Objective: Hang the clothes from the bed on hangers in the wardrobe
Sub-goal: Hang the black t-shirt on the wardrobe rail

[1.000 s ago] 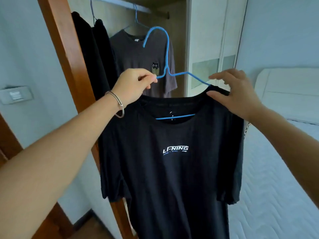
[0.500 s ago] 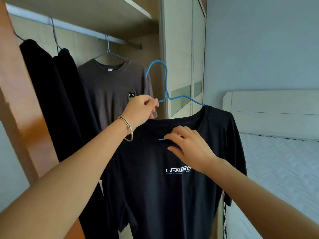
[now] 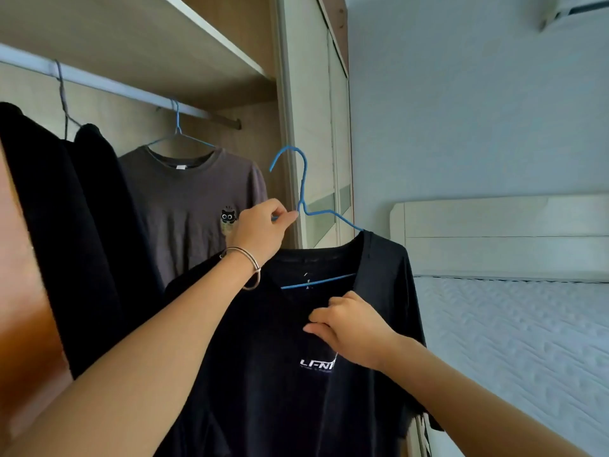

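A black T-shirt with a white chest logo hangs on a blue wire hanger. My left hand pinches the hanger at the base of its hook and holds it up in front of the open wardrobe. The hook is free in the air, below and to the right of the wardrobe rail. My right hand pinches the shirt's front fabric just under the collar, fingers curled into the cloth. The hanger's bottom bar shows through the neck opening.
On the rail hang a grey-brown T-shirt on a blue hanger and dark garments further left. A shelf sits above the rail. A cream wardrobe panel stands right of it. The white bed lies at the right.
The view has tilted up toward the rail and shelf. My right hand left the shirt's shoulder and came down to the fabric under the collar. The left hand keeps holding the hanger.
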